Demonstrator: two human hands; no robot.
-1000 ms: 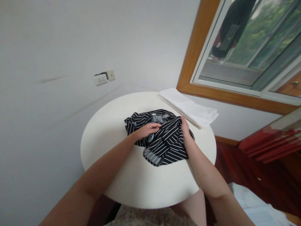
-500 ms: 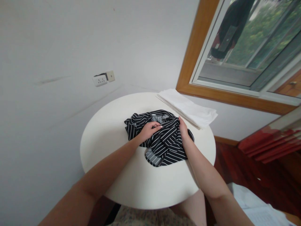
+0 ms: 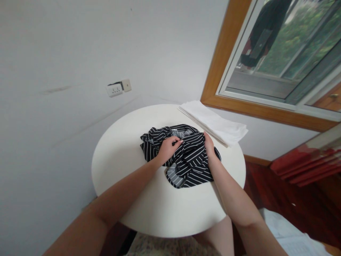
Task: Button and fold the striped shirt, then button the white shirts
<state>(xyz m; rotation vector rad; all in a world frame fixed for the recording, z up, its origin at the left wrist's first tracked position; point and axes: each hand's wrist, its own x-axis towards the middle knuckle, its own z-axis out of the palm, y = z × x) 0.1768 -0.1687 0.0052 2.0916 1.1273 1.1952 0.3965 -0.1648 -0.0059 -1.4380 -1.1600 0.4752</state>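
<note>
A crumpled black garment with white stripes lies bunched on the round white table. Its paler grey inner side shows at the front fold and near the top. My left hand pinches the cloth near its middle, thumb and forefinger together. At the garment's right side my right hand grips the edge, with its fingers partly hidden behind the fabric. A stretch of striped cloth runs between the two hands.
Folded white cloth lies at the table's back right edge. Behind stand a wall with a socket and a wood-framed window. A red curtain hangs at right; a pale item is low at right.
The striped cloth between my hands is drawn a little straighter. My left hand has closed more tightly into a pinch, and both hands keep nearly the same place.
</note>
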